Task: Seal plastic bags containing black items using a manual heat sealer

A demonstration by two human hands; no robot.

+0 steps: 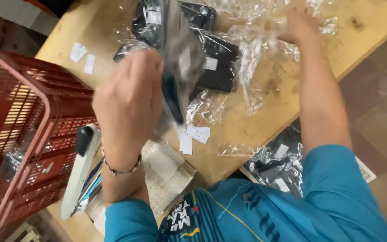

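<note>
Left hand (128,101) gripping a bagged black item (180,67), right hand (298,24) at one o'clock on loose plastic wrap (256,36), grip unclear; several bagged pieces (218,62) piled at twelve.

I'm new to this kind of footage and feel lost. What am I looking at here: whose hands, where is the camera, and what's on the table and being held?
There is no machine. A person wears a camera on the head, so the one picture looks down over a blue shirt at that person's own two bare hands. The left hand, with a bracelet at the wrist, holds up a dark item in a clear plastic bag; it is blurred by motion. The right hand reaches out onto crinkled clear plastic wrap. On the wooden table lie more bagged black items and small white paper slips. A red plastic basket stands at the left.
</note>
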